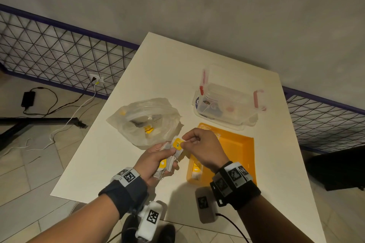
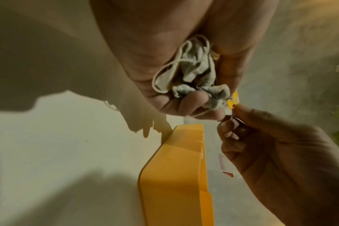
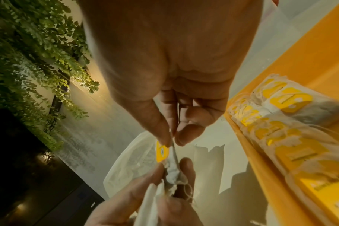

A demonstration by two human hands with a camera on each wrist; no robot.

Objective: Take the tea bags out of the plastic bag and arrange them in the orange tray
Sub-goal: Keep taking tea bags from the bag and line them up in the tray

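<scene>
My left hand [image 1: 158, 161] grips a bunch of white tea bags [image 2: 192, 76] with strings and yellow tags, held above the table between the plastic bag and the tray. With thumb and forefinger my right hand [image 1: 194, 144] pinches the top tea bag [image 1: 177, 144] of that bunch by its yellow tag [image 3: 162, 152]. The clear plastic bag [image 1: 146, 118] lies open just behind the hands, with yellow-tagged tea bags still inside. The orange tray [image 1: 235, 148] sits to the right; a row of tea bags [image 3: 281, 133] lies along its left side.
A clear lidded box [image 1: 227, 100] with red clips stands behind the tray. A small grey device [image 1: 204, 205] with a cable lies near the table's front edge. The white table [image 1: 167, 69] ends at a wire fence and wall; cables lie on the floor at left.
</scene>
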